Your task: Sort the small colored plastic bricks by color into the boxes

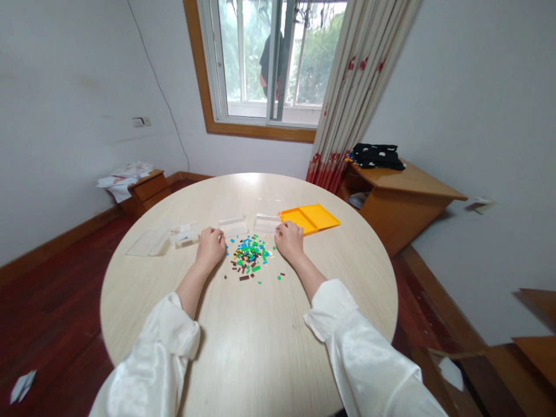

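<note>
A loose pile of small building bricks (249,253) in green, blue, brown and yellow lies on the round table between my hands. To its left rests my left hand (211,246), fingers curled in; whatever they hold, if anything, is hidden. Close to that hand is a clear plastic tray (233,226). On the pile's right, my right hand (290,238) has its fingers bent together beside a second clear tray (266,224); I cannot make out anything in them. A yellow two-part tray (324,219) lies just beyond my right hand, tilted on the table plane.
Clear containers (149,242) and a small clear box with pieces (185,234) stand at the left of the pale round table (256,347). A wooden cabinet (403,188) with folded black cloth (377,156) stands behind right. A person (270,61) is outside the window.
</note>
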Tool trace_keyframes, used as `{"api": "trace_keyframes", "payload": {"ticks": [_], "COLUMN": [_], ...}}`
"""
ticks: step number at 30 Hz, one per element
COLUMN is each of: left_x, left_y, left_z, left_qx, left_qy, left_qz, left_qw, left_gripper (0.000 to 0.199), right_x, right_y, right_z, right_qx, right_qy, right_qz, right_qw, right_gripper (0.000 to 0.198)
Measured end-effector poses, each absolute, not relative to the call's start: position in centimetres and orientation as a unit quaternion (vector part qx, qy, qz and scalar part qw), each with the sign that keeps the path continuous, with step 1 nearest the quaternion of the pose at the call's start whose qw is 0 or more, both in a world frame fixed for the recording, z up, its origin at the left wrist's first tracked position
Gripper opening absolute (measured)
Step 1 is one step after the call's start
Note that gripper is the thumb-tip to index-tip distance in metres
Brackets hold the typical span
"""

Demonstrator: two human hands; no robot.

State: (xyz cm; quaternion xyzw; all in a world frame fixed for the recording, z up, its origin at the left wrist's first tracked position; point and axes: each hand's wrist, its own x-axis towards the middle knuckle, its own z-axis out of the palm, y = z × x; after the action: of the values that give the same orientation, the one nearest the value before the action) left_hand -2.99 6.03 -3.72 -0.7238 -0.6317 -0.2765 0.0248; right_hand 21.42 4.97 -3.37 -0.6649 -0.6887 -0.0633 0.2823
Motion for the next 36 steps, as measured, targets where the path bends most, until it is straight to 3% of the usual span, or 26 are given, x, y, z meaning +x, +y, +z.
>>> {"api": "trace_keyframes", "payload": {"ticks": [10, 15, 23, 31, 36], "left_x": [-3.8, -6.1, -6.8, -7.0, -6.5], "left_y": [4.1, 3.2, 4.5, 5.9, 4.9], "left_z": [-0.6, 0.5, -1.5, -3.2, -1.6], "left_qx": [-0.669, -0.577, -0.646, -0.686, -0.655], "left_qy": [-0.654, -0.747, -0.734, -0.665, -0.657], "left_qz": [-0.345, -0.307, -0.204, -0.296, -0.371], "left_qw": [0.073, 0.12, 0.047, 0.019, 0.04], "left_gripper": [0.036, 0.038, 0.034, 0.036, 0.035], "right_x": [21.3, 21.3, 21.3, 21.2, 21.2], "right_y": [4.6, 4.7, 4.6, 4.7, 4.6], "right_z": [-3.0, -3.0, -3.0, -3.1, -3.0], "right_qx": [-0.665, -0.665, -0.666, -0.666, -0.668], "right_qy": [-0.68, -0.68, -0.681, -0.68, -0.679], "right_qz": [-0.053, -0.051, -0.044, -0.04, -0.034], "right_qw": [0.306, 0.304, 0.302, 0.303, 0.301], "right_gripper": [0.038, 0.039, 0.038, 0.038, 0.038]}}
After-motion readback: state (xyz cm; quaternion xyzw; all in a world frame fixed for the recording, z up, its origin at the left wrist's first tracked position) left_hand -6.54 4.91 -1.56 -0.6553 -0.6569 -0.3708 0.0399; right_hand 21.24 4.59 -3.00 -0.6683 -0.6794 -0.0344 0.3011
